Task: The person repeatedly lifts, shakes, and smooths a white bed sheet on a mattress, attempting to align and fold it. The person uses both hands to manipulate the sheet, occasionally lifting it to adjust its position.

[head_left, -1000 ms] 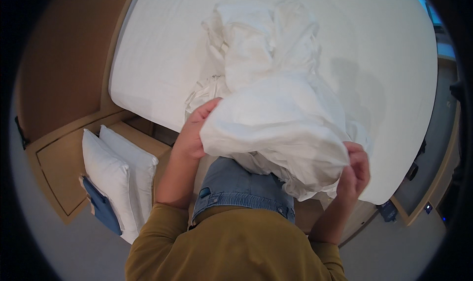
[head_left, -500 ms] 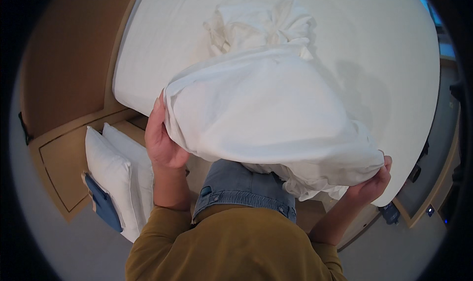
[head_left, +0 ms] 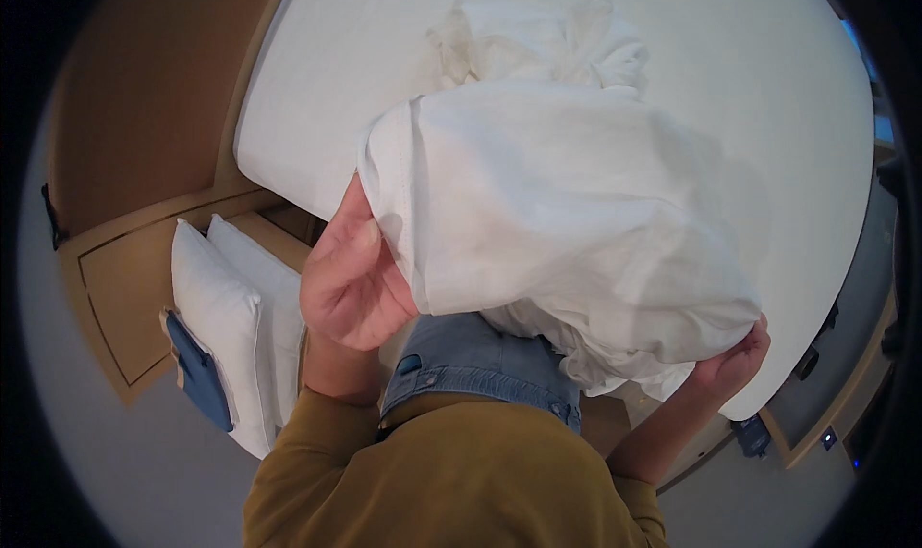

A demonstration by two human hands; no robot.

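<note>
Between my two hands spreads a large piece of white bed linen point(head_left: 547, 212), bunched and sagging in folds. At its left end, my left hand point(head_left: 355, 284) is closed on a stitched hem, palm showing and the fingertips partly hidden by the cloth. My right hand point(head_left: 738, 361) grips the lower right corner, its fingers wrapped in fabric. Folds hang down in front of my jeans. Beyond, a crumpled heap of the same white cloth point(head_left: 538, 44) lies on the bed; whether it joins the piece I hold cannot be made out.
The white-covered bed point(head_left: 797, 154) fills the space ahead, with a brown headboard point(head_left: 144, 97) on the left. Two white pillows point(head_left: 216, 327) lean by a wooden bedside unit point(head_left: 125, 289), a blue cushion-like item point(head_left: 199, 375) against them. A dark blue object point(head_left: 752, 437) is on the floor at right.
My left hand has shifted right and turned its palm more into view, bringing the stitched hem up. The linen is less stretched between my hands; my right hand has barely moved.
</note>
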